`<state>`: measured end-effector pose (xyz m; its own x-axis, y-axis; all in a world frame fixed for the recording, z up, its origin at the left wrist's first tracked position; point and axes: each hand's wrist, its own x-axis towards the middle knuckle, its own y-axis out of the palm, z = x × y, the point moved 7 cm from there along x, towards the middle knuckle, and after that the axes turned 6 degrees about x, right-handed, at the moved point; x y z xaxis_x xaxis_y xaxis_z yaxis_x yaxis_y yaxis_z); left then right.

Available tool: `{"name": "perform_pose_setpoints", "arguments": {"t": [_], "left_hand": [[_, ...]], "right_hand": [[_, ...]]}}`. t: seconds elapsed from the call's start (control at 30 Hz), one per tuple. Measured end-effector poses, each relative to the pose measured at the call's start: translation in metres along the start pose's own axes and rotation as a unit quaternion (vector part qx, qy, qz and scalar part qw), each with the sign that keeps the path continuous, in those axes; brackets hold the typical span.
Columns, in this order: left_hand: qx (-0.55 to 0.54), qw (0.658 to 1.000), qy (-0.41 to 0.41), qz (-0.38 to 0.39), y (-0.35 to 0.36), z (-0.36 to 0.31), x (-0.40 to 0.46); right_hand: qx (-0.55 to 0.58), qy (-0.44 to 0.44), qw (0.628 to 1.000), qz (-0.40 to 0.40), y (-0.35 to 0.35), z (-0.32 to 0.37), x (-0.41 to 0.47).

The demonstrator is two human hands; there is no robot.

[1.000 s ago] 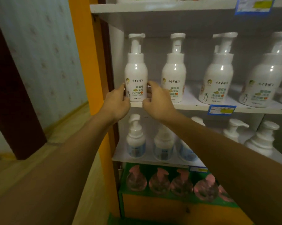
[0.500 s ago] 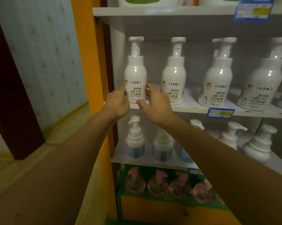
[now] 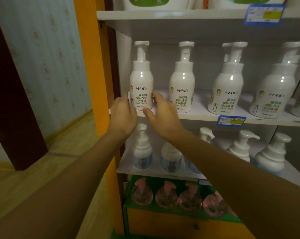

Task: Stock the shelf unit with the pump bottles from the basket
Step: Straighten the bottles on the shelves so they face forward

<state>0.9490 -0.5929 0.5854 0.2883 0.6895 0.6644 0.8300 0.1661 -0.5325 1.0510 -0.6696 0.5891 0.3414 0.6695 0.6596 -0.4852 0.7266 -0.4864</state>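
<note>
A white pump bottle (image 3: 141, 80) with a green and orange label stands upright at the far left of the middle shelf (image 3: 197, 116). My left hand (image 3: 123, 116) rests its fingertips on the bottle's lower left side. My right hand (image 3: 160, 112) touches the lower right side, with its thumb by the bottle's base at the shelf's front edge. Between them, both hands hold the bottle low down. Three matching white pump bottles (image 3: 182, 83) stand in a row to its right. The basket is out of view.
The shelf below holds smaller white pump bottles (image 3: 142, 150) with blue labels. Pink round bottles (image 3: 166, 195) sit on a green base at the bottom. An orange post (image 3: 90, 66) borders the unit's left side. Blue price tags (image 3: 231, 120) hang on the shelf edges.
The bottle has settled at the shelf's left end, and both hands have slid down to its base. The view has shifted slightly upward and closer.
</note>
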Motion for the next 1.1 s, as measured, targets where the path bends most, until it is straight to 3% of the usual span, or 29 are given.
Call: {"name": "perform_pose_setpoints", "arguments": {"t": [0.1, 0.17, 0.23, 0.37, 0.5, 0.6, 0.9, 1.1], "left_hand": [[-0.047, 0.991, 0.049, -0.119, -0.012, -0.018, -0.033], [-0.078, 0.984, 0.1, -0.122, -0.004, -0.043, -0.048], [-0.101, 0.986, 0.099, -0.091, 0.009, -0.066, -0.052], [-0.116, 0.991, 0.06, -0.013, 0.034, -0.091, -0.041], [-0.057, 0.995, 0.014, 0.086, 0.057, -0.086, -0.029], [-0.037, 0.994, 0.009, 0.101, 0.061, -0.083, -0.024], [-0.048, 0.999, 0.009, 0.025, 0.053, -0.084, -0.03], [-0.052, 0.999, -0.009, -0.008, 0.053, -0.087, -0.036]], "right_hand": [[0.003, -0.084, 0.991, -0.103, -0.034, 0.007, -0.029], [-0.025, -0.118, 0.973, -0.197, -0.061, 0.005, -0.046], [-0.03, -0.089, 0.968, -0.231, -0.079, -0.002, -0.049], [0.018, 0.036, 0.991, -0.125, -0.087, -0.03, -0.027], [-0.035, 0.09, 0.995, 0.015, -0.075, -0.05, -0.015], [-0.061, 0.077, 0.995, 0.006, -0.074, -0.051, -0.016], [-0.125, 0.091, 0.988, 0.001, -0.071, -0.054, -0.02], [-0.104, 0.072, 0.992, 0.01, -0.073, -0.048, -0.023]]}}
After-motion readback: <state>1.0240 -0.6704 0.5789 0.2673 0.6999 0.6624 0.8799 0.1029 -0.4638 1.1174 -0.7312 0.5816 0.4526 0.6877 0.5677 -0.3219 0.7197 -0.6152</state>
